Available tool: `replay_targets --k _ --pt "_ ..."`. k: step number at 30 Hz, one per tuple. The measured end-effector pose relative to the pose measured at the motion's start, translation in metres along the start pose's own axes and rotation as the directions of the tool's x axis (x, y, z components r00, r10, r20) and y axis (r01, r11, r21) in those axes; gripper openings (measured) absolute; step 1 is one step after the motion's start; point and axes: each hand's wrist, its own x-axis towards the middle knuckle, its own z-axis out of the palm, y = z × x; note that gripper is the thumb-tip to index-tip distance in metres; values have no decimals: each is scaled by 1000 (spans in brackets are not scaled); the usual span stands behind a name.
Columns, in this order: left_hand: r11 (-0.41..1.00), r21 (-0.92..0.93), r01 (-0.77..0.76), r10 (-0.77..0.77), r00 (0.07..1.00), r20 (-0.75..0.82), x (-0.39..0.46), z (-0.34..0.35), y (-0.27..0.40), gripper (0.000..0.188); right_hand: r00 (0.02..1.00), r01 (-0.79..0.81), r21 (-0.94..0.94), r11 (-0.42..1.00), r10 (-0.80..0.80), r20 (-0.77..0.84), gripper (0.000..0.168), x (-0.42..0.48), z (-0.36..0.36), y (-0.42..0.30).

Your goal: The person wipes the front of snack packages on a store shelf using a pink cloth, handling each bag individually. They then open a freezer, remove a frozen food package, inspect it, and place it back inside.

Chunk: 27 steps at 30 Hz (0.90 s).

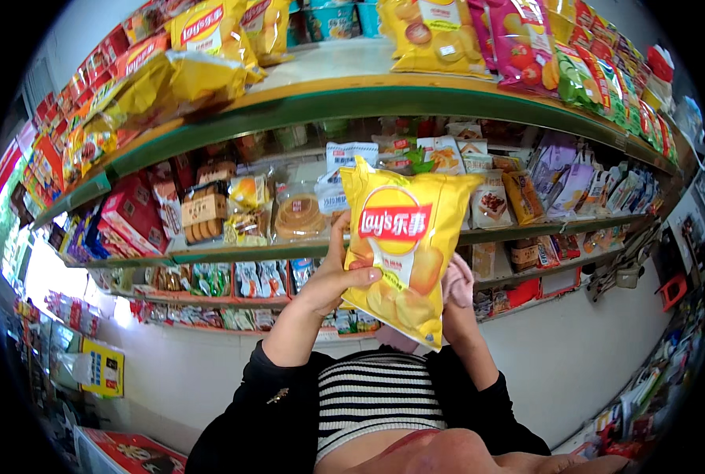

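Note:
A yellow Lay's potato chip bag (414, 278) stands nearly upright in front of my chest, its printed front towards me. My left hand (343, 266) grips its left edge, with the thumb across the front and the other fingers behind. At the bag's right edge, my right hand (454, 314) is partly hidden behind it and holds a pink cloth (459, 281). Whether that hand also touches the bag cannot be seen. Beyond the bag is the middle shelf (252, 253) with packaged cakes and snacks.
Above, the top shelf (352, 103) holds a yellow chip bag (441, 38), a magenta bag (521, 44) and teal tubs (330, 22). Left on it, a tilted yellow bag (204, 74) reaches the front edge. Low shelf boxes hold small packets (261, 278). A red-topped box (130, 453) stands lower left.

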Motion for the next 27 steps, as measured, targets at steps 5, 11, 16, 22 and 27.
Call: replay_targets --k 5,11,16,22,27 --pt "988 -91 -122 105 979 -177 -13 -7 0 113 977 -29 85 996 46 -209 45 -1 -11 -55" --pt "920 268 -286 342 920 -193 -13 -8 -6 115 743 639 -569 518 -609 279 29 -4 40 -129" --pt "914 -193 -356 308 921 -240 6 8 -42 99 734 666 -744 59 -231 639 50 -26 82 -76" --pt "959 -97 -268 238 940 -244 6 -2 -31 82 764 643 -733 223 -247 596 72 8 92 -88" --pt "225 917 -328 519 838 172 -26 0 5 113 782 617 -754 224 -282 556 68 57 98 -121"
